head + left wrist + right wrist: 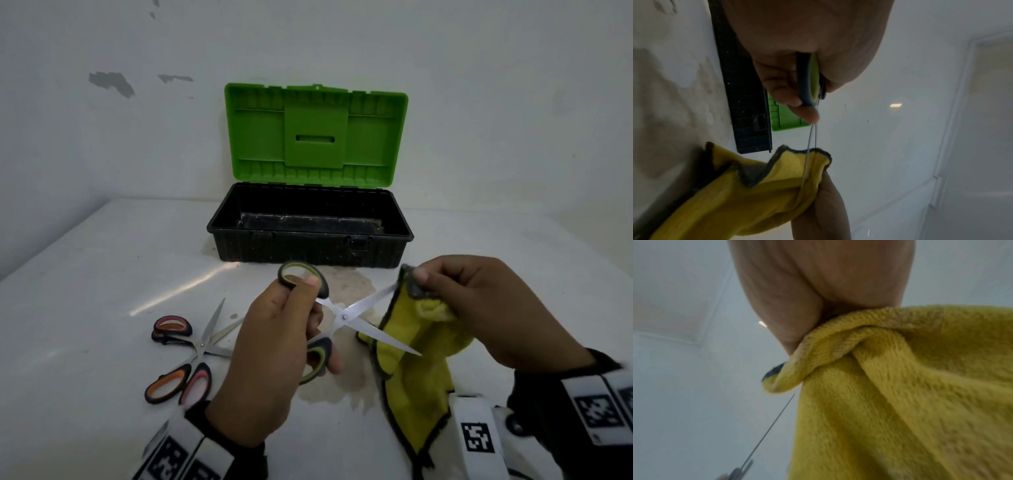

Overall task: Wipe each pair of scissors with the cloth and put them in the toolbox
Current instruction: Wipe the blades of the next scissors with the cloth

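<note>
the left hand (270, 346) holds the green scissors (342, 317) up above the table (102, 274). its thumb goes through the top loop and its fingers curl through the bottom loop. the blades are spread wide open like an x.

the right hand (486, 308) pinches the yellow cloth (414, 377) around the tip of the upper blade. the thumb and fingers squeeze a dark edge of the cloth there. the rest of the cloth hangs down and lies on the table near the person. the lower blade sticks out in front of the cloth.

in the left wrist view the thin blades run down into a fold of the cloth (756, 194), held by the other hand.

the toolbox (310, 226) sits at the back of the table, against the wall. its green lid (315, 133) stands open. the black bottom part looks dusty inside, with no scissors in it.

two more scissors (191, 353) lie on the table to the left, crossing over each other. their handles are black with orange and pink inside. a brown stain (346, 284) marks the table under the hands.
</note>
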`<state>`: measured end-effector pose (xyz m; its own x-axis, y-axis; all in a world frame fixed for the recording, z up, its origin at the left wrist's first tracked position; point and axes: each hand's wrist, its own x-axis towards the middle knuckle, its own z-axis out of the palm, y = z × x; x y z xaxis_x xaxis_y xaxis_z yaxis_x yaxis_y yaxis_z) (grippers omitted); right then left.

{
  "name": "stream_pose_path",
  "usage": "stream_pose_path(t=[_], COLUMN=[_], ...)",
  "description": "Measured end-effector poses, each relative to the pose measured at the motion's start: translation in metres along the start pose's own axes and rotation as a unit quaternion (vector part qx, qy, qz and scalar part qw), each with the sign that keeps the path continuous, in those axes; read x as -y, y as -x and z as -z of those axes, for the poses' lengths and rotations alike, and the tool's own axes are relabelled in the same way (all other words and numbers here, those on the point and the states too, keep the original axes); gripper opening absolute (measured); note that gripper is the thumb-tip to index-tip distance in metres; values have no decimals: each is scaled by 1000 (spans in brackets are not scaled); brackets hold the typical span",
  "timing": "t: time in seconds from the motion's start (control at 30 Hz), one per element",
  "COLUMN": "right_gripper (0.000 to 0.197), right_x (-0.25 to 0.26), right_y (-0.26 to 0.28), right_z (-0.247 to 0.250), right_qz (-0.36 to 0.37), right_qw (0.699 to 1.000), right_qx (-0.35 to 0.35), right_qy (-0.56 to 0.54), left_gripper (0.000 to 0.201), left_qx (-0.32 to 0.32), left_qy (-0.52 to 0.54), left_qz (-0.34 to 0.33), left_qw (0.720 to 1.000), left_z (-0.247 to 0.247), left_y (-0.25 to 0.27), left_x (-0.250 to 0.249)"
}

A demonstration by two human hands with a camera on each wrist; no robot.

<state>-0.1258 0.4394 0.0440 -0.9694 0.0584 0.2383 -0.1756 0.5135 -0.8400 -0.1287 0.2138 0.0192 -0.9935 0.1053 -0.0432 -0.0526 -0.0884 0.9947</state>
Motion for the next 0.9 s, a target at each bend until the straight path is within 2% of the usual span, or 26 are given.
stream_pose_path(t=[0.07, 0.1, 0.27, 0.37, 0.43, 0.53, 0.6, 0.73, 0.9], right_gripper=[25, 25, 21, 25, 24, 13, 8, 4, 19], right_x=[-4, -4, 12, 22, 22, 16, 14, 15, 23], right_y=[1, 3, 18, 24, 25, 21, 18, 12, 10], right_z=[2, 2, -23, -39, -46, -54, -60, -61, -62], right_qz=[-11, -13, 13, 53, 61, 13, -22, -55, -17], right_qw=[998, 997, 996, 993, 993, 996, 995, 990, 980], right_qx=[-67, -72, 39, 94, 94, 48, 42, 79, 184], right_qy=[-18, -29, -81, -52, -39, -75, -87, -101, -71], left_gripper=[38, 37, 33, 31, 30, 30, 32, 33, 34], left_qx=[-20, -26, -52, -78, -89, -76, -70, -74, -56], left_qy=[-1, 3, 36, 38, 39, 48, 50, 38, 24], left_qz=[-29, -37, -69, -86, -85, -83, -87, -95, -101], left_qw=[999, 999, 996, 993, 992, 992, 992, 992, 993], left_z=[2, 2, -7, -12, -12, -11, -11, -10, -8], left_y=[2, 2, -2, -4, -5, -6, -6, -8, -9], left_x=[2, 3, 10, 14, 14, 16, 17, 19, 19])
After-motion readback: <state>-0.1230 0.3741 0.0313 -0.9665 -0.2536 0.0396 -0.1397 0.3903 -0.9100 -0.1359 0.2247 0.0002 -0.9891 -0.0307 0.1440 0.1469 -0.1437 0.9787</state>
